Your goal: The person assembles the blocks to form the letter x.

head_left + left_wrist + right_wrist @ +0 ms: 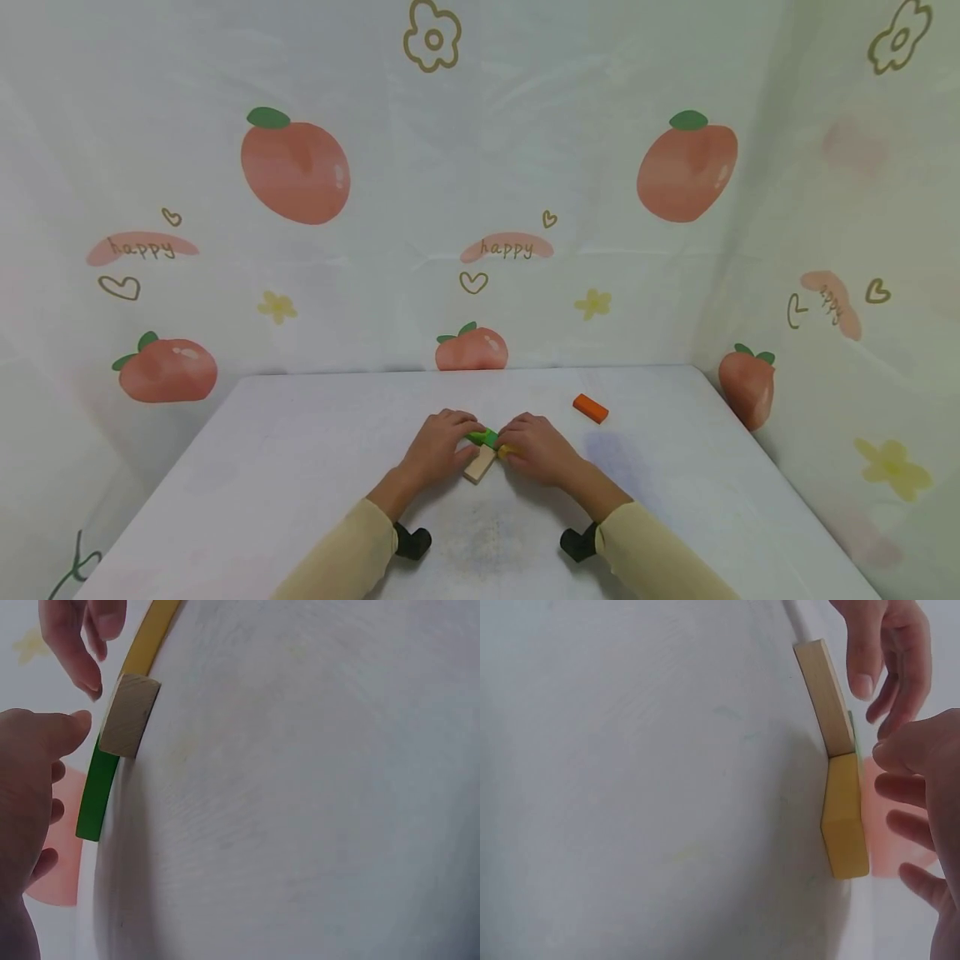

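A green block [487,437], a plain wooden block [480,465] and a yellow block [507,452] lie close together on the table, their ends meeting. My left hand [441,444] hovers at the left of this group, fingers loosely bent over the green block. On the other side, my right hand [538,450] hides part of the yellow block in the head view. The right wrist view has the right thumb and fingers [909,829] apart from the yellow block [845,817]. In the left wrist view, the left thumb [69,733] points toward the wooden block [129,716], holding nothing.
An orange block [591,408] lies farther back, to the right of the hands. White cloth [390,183] printed with fruit hangs behind and beside the white table [315,467]. Black wrist mounts [579,543] sit below both sleeves.
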Demonstrator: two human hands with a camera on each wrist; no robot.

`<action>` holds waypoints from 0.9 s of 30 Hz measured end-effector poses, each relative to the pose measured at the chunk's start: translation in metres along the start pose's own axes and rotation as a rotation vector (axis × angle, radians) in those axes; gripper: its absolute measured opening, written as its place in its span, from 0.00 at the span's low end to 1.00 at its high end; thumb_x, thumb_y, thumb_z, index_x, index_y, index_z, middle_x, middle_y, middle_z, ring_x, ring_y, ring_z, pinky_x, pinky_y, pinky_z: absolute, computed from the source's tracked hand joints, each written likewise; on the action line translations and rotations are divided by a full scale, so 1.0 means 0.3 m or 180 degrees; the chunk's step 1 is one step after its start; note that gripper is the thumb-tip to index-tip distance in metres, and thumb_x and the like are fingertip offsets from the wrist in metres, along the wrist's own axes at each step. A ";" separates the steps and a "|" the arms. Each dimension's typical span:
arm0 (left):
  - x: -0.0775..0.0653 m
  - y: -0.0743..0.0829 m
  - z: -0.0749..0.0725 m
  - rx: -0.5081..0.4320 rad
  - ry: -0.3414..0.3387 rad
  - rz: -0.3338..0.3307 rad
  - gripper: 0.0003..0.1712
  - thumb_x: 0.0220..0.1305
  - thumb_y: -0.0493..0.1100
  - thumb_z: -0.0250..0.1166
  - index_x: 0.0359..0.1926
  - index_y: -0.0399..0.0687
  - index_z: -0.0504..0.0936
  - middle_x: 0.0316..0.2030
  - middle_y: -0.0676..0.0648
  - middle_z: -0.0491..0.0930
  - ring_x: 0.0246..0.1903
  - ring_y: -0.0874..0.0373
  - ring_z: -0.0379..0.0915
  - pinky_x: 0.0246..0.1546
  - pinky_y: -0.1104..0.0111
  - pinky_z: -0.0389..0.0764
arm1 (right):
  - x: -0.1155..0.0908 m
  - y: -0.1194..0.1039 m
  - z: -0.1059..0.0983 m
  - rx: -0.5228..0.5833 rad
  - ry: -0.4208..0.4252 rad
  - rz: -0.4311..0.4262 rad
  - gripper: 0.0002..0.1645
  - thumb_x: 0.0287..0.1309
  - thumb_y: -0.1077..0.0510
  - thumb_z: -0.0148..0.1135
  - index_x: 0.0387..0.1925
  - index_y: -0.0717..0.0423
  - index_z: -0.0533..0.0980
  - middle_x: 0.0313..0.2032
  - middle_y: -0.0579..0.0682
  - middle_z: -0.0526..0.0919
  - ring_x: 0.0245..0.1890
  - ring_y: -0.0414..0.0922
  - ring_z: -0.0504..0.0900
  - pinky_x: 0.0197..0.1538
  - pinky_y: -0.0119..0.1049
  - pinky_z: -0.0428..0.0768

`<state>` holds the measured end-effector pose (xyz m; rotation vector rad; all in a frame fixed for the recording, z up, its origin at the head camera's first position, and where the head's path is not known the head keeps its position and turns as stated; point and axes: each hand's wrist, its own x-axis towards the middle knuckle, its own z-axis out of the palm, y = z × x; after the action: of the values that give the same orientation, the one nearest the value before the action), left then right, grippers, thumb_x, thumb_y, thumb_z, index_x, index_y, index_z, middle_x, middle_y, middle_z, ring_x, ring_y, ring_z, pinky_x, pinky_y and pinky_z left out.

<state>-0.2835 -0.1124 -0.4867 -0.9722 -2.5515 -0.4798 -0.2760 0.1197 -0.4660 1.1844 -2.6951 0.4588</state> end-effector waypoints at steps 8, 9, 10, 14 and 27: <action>-0.008 0.012 0.008 0.0000 -0.0079 0.0043 0.15 0.61 0.49 0.68 0.49 0.56 0.85 0.49 0.52 0.79 0.50 0.53 0.73 0.51 0.55 0.71 | -0.019 0.016 0.004 0.0193 0.0292 0.0010 0.09 0.58 0.63 0.64 0.40 0.51 0.84 0.41 0.44 0.85 0.46 0.46 0.78 0.51 0.46 0.76; -0.009 0.015 0.006 0.0015 -0.0118 0.0031 0.15 0.62 0.50 0.68 0.49 0.57 0.85 0.49 0.52 0.79 0.50 0.53 0.72 0.51 0.54 0.70 | -0.022 0.017 0.005 0.0205 0.0333 0.0008 0.09 0.57 0.63 0.64 0.39 0.52 0.84 0.40 0.44 0.85 0.46 0.46 0.78 0.51 0.46 0.76; -0.009 0.018 0.004 0.0036 -0.0154 0.0019 0.15 0.62 0.50 0.67 0.49 0.57 0.85 0.49 0.52 0.79 0.51 0.53 0.72 0.52 0.54 0.70 | -0.025 0.018 0.005 0.0227 0.0365 0.0018 0.09 0.57 0.64 0.64 0.39 0.52 0.84 0.40 0.44 0.85 0.45 0.46 0.78 0.51 0.46 0.76; -0.010 0.029 -0.003 0.0101 -0.0302 -0.0041 0.16 0.64 0.52 0.66 0.52 0.59 0.85 0.51 0.52 0.78 0.52 0.53 0.70 0.53 0.54 0.68 | -0.032 0.020 0.004 0.0393 0.0379 0.0162 0.09 0.57 0.65 0.63 0.39 0.53 0.84 0.41 0.44 0.84 0.45 0.45 0.77 0.51 0.46 0.75; -0.019 0.042 0.008 0.0107 -0.0376 -0.0164 0.17 0.66 0.53 0.64 0.54 0.63 0.84 0.50 0.51 0.77 0.51 0.54 0.69 0.50 0.54 0.68 | -0.047 0.030 0.028 0.0306 0.0484 0.0238 0.09 0.56 0.64 0.63 0.38 0.51 0.84 0.40 0.43 0.84 0.45 0.44 0.77 0.51 0.45 0.76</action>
<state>-0.2714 -0.1058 -0.4891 -0.9515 -2.6867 -0.4034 -0.2733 0.1322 -0.4795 1.0290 -2.6193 0.6680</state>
